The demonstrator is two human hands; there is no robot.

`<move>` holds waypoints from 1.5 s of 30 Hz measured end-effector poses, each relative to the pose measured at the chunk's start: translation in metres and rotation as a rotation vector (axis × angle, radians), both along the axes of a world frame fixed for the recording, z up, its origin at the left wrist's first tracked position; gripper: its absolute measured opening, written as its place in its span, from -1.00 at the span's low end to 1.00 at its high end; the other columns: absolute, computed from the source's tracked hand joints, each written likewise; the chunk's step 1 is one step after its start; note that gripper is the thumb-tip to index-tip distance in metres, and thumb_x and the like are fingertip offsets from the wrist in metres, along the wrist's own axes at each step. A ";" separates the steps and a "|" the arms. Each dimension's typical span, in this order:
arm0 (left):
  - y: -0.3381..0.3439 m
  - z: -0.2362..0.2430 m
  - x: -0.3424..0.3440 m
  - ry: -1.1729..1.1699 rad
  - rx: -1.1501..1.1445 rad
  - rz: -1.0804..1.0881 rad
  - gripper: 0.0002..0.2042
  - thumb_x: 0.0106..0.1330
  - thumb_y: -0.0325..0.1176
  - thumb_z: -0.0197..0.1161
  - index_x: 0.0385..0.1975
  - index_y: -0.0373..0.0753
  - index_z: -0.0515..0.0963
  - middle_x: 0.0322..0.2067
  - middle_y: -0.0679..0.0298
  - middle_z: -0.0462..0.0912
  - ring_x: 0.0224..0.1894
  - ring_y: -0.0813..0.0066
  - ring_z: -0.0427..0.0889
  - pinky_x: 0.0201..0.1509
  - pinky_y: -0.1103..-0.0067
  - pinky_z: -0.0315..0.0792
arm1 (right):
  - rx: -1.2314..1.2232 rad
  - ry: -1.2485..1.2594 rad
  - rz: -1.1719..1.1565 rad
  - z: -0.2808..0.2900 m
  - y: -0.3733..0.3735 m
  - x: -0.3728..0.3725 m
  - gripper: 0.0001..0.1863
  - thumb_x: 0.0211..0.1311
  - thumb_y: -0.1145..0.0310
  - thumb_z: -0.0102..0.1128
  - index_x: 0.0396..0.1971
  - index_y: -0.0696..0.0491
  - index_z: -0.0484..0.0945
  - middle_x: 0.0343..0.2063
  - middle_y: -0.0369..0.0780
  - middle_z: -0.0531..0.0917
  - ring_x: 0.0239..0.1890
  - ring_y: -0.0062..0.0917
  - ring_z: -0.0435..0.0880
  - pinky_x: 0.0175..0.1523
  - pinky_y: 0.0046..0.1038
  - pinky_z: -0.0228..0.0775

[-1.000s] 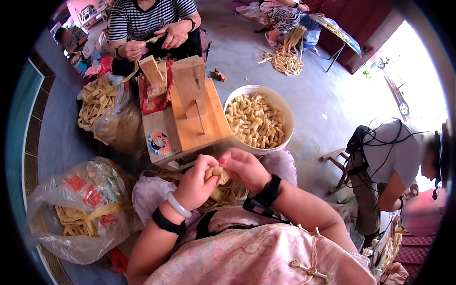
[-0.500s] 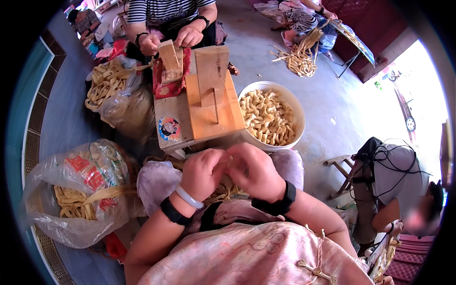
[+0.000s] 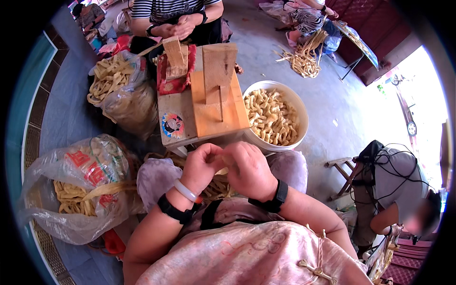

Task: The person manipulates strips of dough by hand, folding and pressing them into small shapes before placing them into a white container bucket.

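Observation:
Over my lap, my left hand (image 3: 202, 165) and my right hand (image 3: 250, 171) meet at the fingertips, both with fingers curled in. What they pinch is hidden behind the fingers. Tan flat strips (image 3: 218, 186) lie in my lap just below the hands. One long strip (image 3: 111, 189) reaches from an open clear plastic bag (image 3: 64, 232) on my left toward my lap. Just beyond my hands stands a low table (image 3: 175, 102), and on it an upright wooden board (image 3: 218, 71) with a thin peg on a flat wooden base (image 3: 205, 126).
Right of the table, a white bucket (image 3: 305, 124) holds many tan knotted pieces (image 3: 271, 114). Across from me, a person's hands (image 3: 183, 27) are together behind a wooden block (image 3: 175, 57) on red cloth. A second bag of strips (image 3: 111, 76) sits at left; a wooden stool (image 3: 343, 175) at right.
My right hand has turned and its fingers now cover the pinch point, where a small pale bit showed before. The person opposite has brought both hands together, away from the block.

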State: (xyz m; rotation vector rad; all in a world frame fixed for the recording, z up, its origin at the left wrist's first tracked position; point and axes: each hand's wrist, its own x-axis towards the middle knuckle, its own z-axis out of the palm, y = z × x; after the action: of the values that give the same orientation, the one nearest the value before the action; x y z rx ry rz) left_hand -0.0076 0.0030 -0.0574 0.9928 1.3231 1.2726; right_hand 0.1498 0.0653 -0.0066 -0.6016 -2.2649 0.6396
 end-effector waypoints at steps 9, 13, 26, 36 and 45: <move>-0.011 0.007 -0.003 -0.620 -0.032 -0.152 -0.79 0.27 -0.43 0.31 -0.12 -0.26 0.55 -0.23 0.37 0.63 -0.21 0.63 0.55 -0.09 0.67 0.41 | -0.221 0.157 0.058 -0.011 0.010 0.010 -0.83 0.04 0.62 0.23 -0.32 0.14 0.55 -0.44 -0.14 0.60 -0.35 -0.30 0.64 -0.25 -0.42 0.49; -0.005 0.002 0.005 -0.314 0.120 0.090 -0.86 0.33 -0.37 0.26 -0.22 -0.30 0.58 -0.23 0.37 0.59 -0.21 0.63 0.50 -0.07 0.67 0.38 | -0.306 0.007 -0.027 0.008 0.005 0.005 -0.86 0.15 0.50 0.25 -0.30 0.19 0.53 -0.43 -0.10 0.62 -0.37 -0.31 0.67 -0.25 -0.42 0.51; -0.013 0.009 0.005 -0.677 -0.039 0.016 -0.77 0.42 -0.28 0.13 -0.08 -0.29 0.52 -0.15 0.31 0.61 -0.13 0.54 0.57 0.03 0.58 0.44 | -0.639 -0.075 0.013 0.008 0.008 0.010 -0.79 0.23 0.32 0.27 -0.34 0.16 0.49 -0.47 -0.13 0.61 -0.41 -0.39 0.63 -0.27 -0.41 0.48; -0.006 0.038 -0.005 0.146 0.209 -0.042 -0.82 0.44 -0.28 0.12 -0.21 -0.27 0.54 -0.39 0.39 0.57 -0.39 0.72 0.45 -0.33 0.69 0.39 | 0.033 -0.068 0.234 0.017 0.016 0.012 -0.79 0.09 0.43 0.24 -0.64 0.10 0.41 -0.66 -0.16 0.48 -0.61 -0.17 0.47 -0.47 -0.26 0.35; 0.009 0.036 -0.013 0.370 0.234 0.207 -0.86 0.43 -0.34 0.11 -0.28 -0.27 0.54 -0.44 0.24 0.64 -0.40 0.52 0.59 -0.28 0.59 0.45 | -0.817 -0.026 0.293 0.031 -0.009 0.028 -0.70 0.35 0.42 0.08 -0.61 0.18 0.42 -0.70 -0.21 0.42 -0.64 -0.51 0.40 -0.50 -0.44 0.23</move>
State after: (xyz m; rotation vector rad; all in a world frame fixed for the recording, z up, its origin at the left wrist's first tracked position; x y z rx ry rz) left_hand -0.0208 0.0121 -0.0214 1.3305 1.6176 1.4735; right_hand 0.1780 0.0568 0.0246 -0.6439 -2.0715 1.7435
